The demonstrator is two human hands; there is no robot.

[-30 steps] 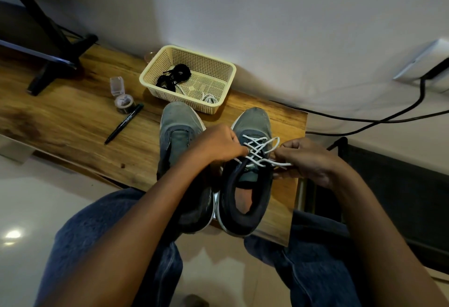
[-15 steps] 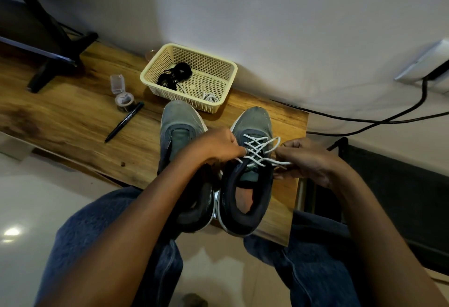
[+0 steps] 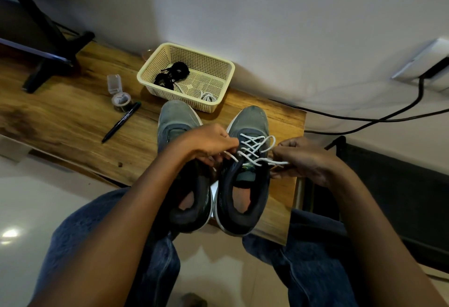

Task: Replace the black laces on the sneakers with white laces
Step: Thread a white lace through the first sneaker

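**Operator:** Status of right sneaker (image 3: 245, 175), please.

**Technician:** White lace (image 3: 254, 150) is threaded in crossings through most of the eyelets. The sneaker sits on the near right end of the wooden table (image 3: 73, 122), heel toward the person. Left sneaker (image 3: 178, 161) stands just beside it, on its left; no lace is visible on it, though the forearm covers part of the throat.

**Operator:** Grip state?

**Technician:** Left hand (image 3: 206, 144) is curled at the left side of the lacing, fingertips pinching one end of the white lace. Right hand (image 3: 303, 158) is curled at the right side and grasps the other end, which runs out from the top crossing.

**Operator:** Removed parts?

**Technician:** Black laces (image 3: 173, 74) lie bundled in the cream basket (image 3: 218, 63) at the far side of the table. A second white lace (image 3: 206, 96) lies at the basket's near wall.

**Operator:** Failure modes from here?

**Technician:** Judged only. Uneven pull from one hand would leave the two ends unequal. A loop near the right-hand eyelets looks slack; tightening only the top crossing would leave it loose. Both heels overhang the near table edge, so a hard tug toward the person could drag the sneaker off.
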